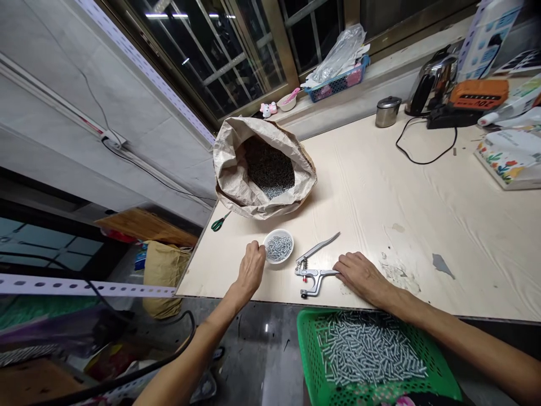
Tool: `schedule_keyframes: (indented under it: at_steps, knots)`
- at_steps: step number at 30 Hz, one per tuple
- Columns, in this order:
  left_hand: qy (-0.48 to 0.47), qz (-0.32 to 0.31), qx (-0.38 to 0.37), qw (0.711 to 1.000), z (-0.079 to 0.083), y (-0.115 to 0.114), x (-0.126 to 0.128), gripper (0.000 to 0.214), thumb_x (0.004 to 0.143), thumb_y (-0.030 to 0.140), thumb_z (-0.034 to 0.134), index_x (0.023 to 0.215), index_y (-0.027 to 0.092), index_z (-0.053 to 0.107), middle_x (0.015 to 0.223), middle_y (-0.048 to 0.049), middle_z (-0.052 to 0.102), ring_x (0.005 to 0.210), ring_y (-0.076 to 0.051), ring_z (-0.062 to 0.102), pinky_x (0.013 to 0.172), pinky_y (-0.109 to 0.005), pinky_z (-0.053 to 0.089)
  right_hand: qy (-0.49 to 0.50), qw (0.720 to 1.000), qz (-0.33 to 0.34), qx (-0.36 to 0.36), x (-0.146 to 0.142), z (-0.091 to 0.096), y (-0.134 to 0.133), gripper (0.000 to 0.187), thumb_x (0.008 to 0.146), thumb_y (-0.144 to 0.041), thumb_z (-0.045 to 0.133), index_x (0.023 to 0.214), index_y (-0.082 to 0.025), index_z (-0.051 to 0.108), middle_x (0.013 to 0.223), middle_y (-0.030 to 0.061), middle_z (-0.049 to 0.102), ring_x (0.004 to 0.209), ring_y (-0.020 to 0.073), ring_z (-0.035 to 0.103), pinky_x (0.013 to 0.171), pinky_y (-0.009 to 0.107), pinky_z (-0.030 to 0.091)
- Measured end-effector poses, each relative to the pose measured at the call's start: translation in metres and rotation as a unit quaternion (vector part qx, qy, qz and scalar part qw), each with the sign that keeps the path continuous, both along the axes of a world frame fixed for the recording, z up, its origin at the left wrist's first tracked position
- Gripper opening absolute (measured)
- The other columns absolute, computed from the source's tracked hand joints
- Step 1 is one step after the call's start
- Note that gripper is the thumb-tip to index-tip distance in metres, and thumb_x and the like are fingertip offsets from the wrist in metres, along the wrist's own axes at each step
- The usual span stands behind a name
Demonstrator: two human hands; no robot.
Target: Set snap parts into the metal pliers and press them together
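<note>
At the left side of a small white bowl (271,261) is my left hand (252,266), its fingers closed at the rim. Small silver metal pieces (279,248) fill the bowl. My right hand (359,275) rests on the table with its fingers closed over the end of the lower handle of the snap-fastener pliers (315,274). The pliers lie on their side, handles spread, with a spring and a red tip near the jaw. Below the table edge, a green plastic basket (306,349) contains many silver metal tubes or screws (374,347).
A large paper-lined sack (230,169) of dark and silver small parts stands behind the bowl. Green-handled scissors (218,224) lie left. Along the back are a blue basket (338,83), a metal canister (387,111), a kettle (431,79), an orange battery (479,94) and a tissue pack (513,155).
</note>
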State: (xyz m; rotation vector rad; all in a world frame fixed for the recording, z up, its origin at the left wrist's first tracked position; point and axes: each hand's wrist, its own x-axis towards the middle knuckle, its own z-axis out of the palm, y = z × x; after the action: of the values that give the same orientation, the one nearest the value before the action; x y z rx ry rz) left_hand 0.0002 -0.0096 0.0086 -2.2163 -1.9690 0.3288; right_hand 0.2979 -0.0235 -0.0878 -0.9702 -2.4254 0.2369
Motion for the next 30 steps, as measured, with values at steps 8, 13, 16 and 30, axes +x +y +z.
schedule_keyframes:
  at_steps: [8,13,16,30]
  knots:
    - [-0.123,-0.059,0.114,0.984,-0.045,-0.046,-0.015,0.027,0.088,0.004,0.034,0.102,0.014,0.055,0.091,-0.0081,0.052,0.087,-0.020,0.052,0.074,-0.031,0.047,0.005,1.000,0.001,-0.004,0.001,-0.001,0.000,0.014,0.091,-0.015,0.045,0.083,-0.019,0.056,0.081,0.0034,0.057,0.075,0.0173,0.050,0.071,0.031,0.033]
    - [-0.118,-0.047,0.075,0.989,-0.061,-0.060,-0.022,0.024,0.088,0.007,0.035,0.101,0.015,0.054,0.092,-0.0082,0.053,0.087,-0.020,0.053,0.076,-0.032,0.048,0.000,1.000,0.010,-0.009,0.002,0.001,0.000,0.013,0.092,-0.016,0.045,0.084,-0.018,0.056,0.082,0.0037,0.057,0.076,0.0172,0.050,0.071,0.031,0.033]
    - [-0.120,-0.012,0.041,0.992,-0.061,-0.063,-0.022,0.025,0.086,0.006,0.036,0.095,0.017,0.057,0.088,-0.0069,0.055,0.086,-0.020,0.053,0.073,-0.030,0.047,-0.004,1.000,0.009,-0.004,0.002,0.001,0.001,0.012,0.091,-0.017,0.047,0.083,-0.018,0.055,0.081,0.0030,0.057,0.076,0.0169,0.049,0.071,0.031,0.033]
    - [-0.625,0.280,-0.110,0.720,-0.045,-0.066,0.059,0.040,0.060,0.050,0.072,0.072,0.012,0.068,0.064,-0.0038,0.066,0.059,-0.013,0.055,0.059,-0.025,0.041,-0.030,0.981,0.010,0.192,0.003,0.015,-0.001,0.024,0.094,-0.010,0.040,0.080,-0.018,0.058,0.068,0.0004,0.053,0.068,0.0155,0.039,0.073,0.033,0.028]
